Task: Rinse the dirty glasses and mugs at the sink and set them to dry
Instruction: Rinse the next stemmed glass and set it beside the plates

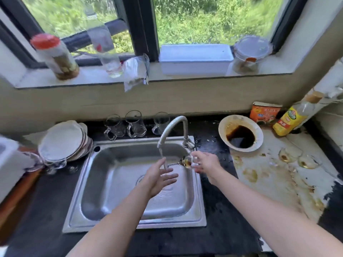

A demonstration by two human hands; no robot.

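A stained glass (187, 162) was gripped by the right hand (206, 162) over the sink (73, 210); the left hand (160, 176) was held wide under running water (164, 163).

Left grip (160, 176) open, fingers spread; right grip (205, 163) perhaps curled.

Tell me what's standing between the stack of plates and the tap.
Three glass mugs stand in a row behind the sink, between the stack of plates and the tap, in the head view.
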